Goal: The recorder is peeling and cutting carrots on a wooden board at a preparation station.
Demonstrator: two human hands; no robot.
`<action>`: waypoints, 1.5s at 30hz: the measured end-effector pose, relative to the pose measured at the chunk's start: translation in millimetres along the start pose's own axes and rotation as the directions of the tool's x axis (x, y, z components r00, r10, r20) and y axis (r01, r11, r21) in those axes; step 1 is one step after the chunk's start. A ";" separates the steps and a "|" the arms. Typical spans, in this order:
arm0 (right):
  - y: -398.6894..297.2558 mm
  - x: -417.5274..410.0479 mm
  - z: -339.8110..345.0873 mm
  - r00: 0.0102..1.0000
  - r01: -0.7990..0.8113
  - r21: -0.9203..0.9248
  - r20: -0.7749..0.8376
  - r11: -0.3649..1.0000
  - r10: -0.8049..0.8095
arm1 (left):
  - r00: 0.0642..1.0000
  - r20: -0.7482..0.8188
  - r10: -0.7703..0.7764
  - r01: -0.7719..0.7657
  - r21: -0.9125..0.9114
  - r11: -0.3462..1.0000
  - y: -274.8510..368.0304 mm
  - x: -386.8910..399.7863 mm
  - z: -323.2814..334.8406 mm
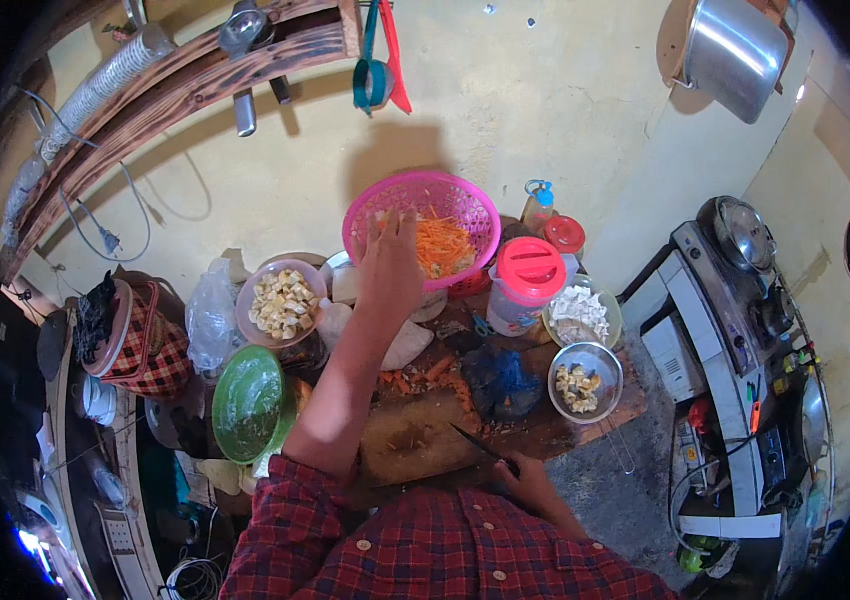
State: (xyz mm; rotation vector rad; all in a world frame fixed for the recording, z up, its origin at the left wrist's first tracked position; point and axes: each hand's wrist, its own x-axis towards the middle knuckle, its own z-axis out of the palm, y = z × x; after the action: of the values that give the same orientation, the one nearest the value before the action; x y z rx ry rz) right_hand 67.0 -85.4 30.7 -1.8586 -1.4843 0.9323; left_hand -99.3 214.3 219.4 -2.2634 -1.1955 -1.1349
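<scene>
My left hand (389,266) reaches over the near left rim of a pink plastic colander (481,259), fingers extended. Shredded carrot (440,240) lies inside the colander, with paler food below it. My right hand (526,481), low near my body, is closed around the handle of a kitchen knife (476,440). The dark blade points up and left over the edge of a worn wooden cutting board (413,436). Orange carrot scraps (436,375) are scattered just behind the board. My left palm and whatever is under it are hidden.
Left of my forearm stand a bowl of pale cubes (284,304) and a green plastic basin (247,405). On the right are a pink-lidded pitcher (526,289), a bowl of white pieces (578,311), a metal strainer (584,382) and a dark blue plastic bag (503,382). A gas stove (717,300) stands farther right.
</scene>
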 end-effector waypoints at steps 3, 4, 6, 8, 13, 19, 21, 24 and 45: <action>12.7 -5.5 -2.1 0.997 -0.063 -0.021 -0.042 0.998 0.062 | 0.984 -0.141 -0.106 0.044 -0.389 0.920 31.6 -24.8 1.2; 14.6 -7.0 -2.0 0.996 -0.042 0.002 -0.074 0.999 0.042 | 0.978 -0.184 -0.097 0.020 -0.378 0.925 34.7 -55.8 9.0; 17.6 -9.8 -3.5 0.993 -0.022 0.026 -0.111 0.999 0.025 | 0.983 -0.148 -0.105 0.033 -0.426 0.904 37.1 -127.4 36.9; 24.8 -12.2 -5.8 0.988 -0.126 0.078 -0.080 0.989 0.132 | 0.991 -0.065 -0.114 0.068 -0.484 0.872 37.4 -174.2 67.5; 36.3 -11.9 -4.9 0.985 -0.132 0.041 -0.109 0.990 0.136 | 0.770 0.612 -0.178 0.345 -0.165 0.924 25.3 -241.1 128.5; 12.2 -6.1 -12.8 0.965 -0.224 0.115 -0.117 0.968 0.237 | 0.673 0.717 -0.180 0.286 -0.028 0.958 12.9 -246.5 148.8; 7.3 -1.8 -13.7 0.967 -0.210 0.123 -0.117 0.970 0.224 | 0.657 0.696 -0.288 0.545 -0.176 0.820 10.3 -250.7 135.1; 1.1 8.8 -13.5 0.961 -0.143 0.072 -0.226 0.987 0.156 | 0.427 0.823 -0.374 0.904 -0.387 0.182 21.9 -224.0 92.8; -140.2 116.4 15.3 0.692 0.570 -0.385 -0.251 0.726 -0.676 | 0.386 0.918 -0.087 0.673 -0.345 -0.654 -12.8 -205.0 -78.0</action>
State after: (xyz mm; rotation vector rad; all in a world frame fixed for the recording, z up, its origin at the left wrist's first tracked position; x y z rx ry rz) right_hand -9.7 58.5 113.5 -1.3960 -1.8739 0.0202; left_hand -215.1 64.8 107.4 -2.4924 -2.6936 -3.5018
